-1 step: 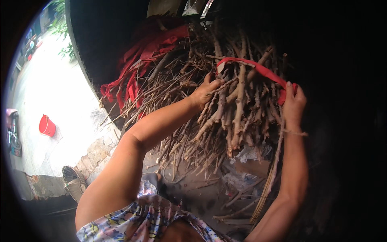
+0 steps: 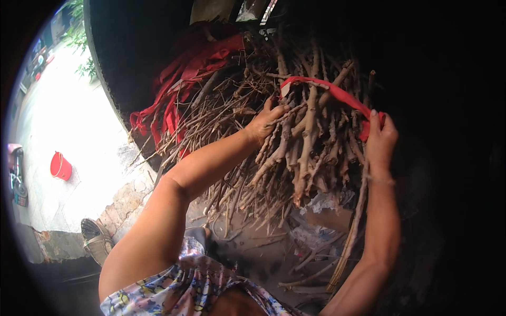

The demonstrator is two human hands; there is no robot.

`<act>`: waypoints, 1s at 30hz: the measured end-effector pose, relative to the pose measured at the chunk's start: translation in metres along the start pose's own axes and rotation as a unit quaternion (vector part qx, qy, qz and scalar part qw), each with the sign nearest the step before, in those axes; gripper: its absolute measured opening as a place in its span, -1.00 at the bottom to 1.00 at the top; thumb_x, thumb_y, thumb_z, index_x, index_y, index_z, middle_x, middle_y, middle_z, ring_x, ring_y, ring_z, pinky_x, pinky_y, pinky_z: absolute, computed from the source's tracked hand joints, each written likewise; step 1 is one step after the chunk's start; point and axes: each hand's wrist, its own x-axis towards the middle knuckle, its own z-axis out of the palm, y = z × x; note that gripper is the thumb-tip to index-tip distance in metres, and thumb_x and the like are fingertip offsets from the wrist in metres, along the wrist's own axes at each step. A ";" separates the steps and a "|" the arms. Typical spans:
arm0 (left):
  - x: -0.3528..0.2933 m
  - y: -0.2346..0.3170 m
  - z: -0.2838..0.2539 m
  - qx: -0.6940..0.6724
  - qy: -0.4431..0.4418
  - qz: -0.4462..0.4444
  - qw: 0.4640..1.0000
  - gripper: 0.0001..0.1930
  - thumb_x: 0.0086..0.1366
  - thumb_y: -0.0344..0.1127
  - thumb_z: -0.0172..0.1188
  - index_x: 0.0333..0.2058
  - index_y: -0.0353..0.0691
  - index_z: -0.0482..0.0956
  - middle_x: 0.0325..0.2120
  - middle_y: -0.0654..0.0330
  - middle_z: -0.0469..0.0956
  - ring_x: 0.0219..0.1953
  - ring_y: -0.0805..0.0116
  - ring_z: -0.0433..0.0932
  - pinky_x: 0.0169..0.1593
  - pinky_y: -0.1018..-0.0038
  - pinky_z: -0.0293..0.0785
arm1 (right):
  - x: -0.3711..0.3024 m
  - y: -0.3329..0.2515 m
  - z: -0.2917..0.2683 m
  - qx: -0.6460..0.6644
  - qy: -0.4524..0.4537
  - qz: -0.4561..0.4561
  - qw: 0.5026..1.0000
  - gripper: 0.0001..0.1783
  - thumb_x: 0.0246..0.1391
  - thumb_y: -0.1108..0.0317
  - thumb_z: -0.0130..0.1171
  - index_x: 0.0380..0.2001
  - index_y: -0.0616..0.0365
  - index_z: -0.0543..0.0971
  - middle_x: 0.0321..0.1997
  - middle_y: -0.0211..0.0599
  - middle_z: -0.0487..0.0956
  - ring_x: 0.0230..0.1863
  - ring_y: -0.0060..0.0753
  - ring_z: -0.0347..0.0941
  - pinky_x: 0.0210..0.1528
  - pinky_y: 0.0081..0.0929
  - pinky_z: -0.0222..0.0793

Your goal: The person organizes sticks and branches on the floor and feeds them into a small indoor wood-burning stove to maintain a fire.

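Observation:
A large heap of dry branches [image 2: 308, 152] fills the middle, thick cut ends toward me and thin twigs at the left. My left hand [image 2: 266, 122] is closed around branches at the upper middle of the heap; its fingertips are partly hidden among them. A red cloth strip [image 2: 337, 94] runs over the branch tops from beside my left hand to the right. My right hand [image 2: 382, 138] pinches its right end between thumb and fingers, and a short tail hangs beside the hand.
More red cloth strips [image 2: 203, 59] lie over the heap's far left. Loose sticks [image 2: 311, 282] and crumpled plastic [image 2: 316, 234] lie on the floor below. A shoe [image 2: 96, 239] is at the lower left. Outside in bright light stands a red bucket [image 2: 61, 166]. Deep shadow covers the right side.
My right hand and the red strip's end have shifted slightly left and down. My left hand keeps its hold on the branches.

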 end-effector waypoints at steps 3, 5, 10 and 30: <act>-0.009 0.012 0.019 -0.068 -0.034 -0.009 0.997 -0.20 0.20 -0.15 0.12 0.30 -0.21 -0.09 0.18 0.04 0.19 0.20 0.28 0.23 0.23 0.38 0.21 | -0.041 -0.017 -0.007 0.004 -0.028 0.034 0.999 -0.73 0.20 0.33 0.07 -0.54 0.23 0.40 -0.69 -0.49 0.33 -0.65 -0.69 0.19 -0.61 -0.62 0.12; -0.014 0.012 0.023 -0.080 -0.032 -0.005 0.996 -0.24 0.19 -0.18 0.13 0.28 -0.20 -0.04 0.16 0.08 0.23 0.16 0.31 0.27 0.21 0.41 0.25 | -0.070 -0.016 -0.014 0.047 -0.062 0.059 0.995 -0.80 0.18 0.38 0.09 -0.50 0.21 0.40 -0.68 -0.47 0.34 -0.64 -0.67 0.20 -0.59 -0.62 0.14; -0.018 0.023 0.024 -0.130 -0.060 -0.039 0.989 -0.20 0.10 -0.24 0.20 0.27 -0.16 -0.02 0.13 0.07 0.26 0.14 0.21 0.32 0.20 0.31 0.31 | -0.106 -0.007 -0.015 0.007 -0.041 0.031 0.999 -0.84 0.15 0.41 0.13 -0.45 0.23 0.42 -0.62 -0.40 0.38 -0.59 -0.57 0.25 -0.52 -0.58 0.22; -0.010 -0.012 -0.015 -0.088 0.028 -0.101 0.991 -0.23 0.18 0.37 -0.04 0.18 -0.09 0.29 0.10 0.23 0.39 0.11 0.32 0.35 0.17 0.38 0.26 | -0.268 0.021 -0.054 -0.039 -0.020 -0.085 0.995 -0.81 -0.08 0.55 0.24 -0.50 0.18 0.39 -0.61 -0.21 0.35 -0.58 -0.13 0.30 -0.51 -0.29 0.28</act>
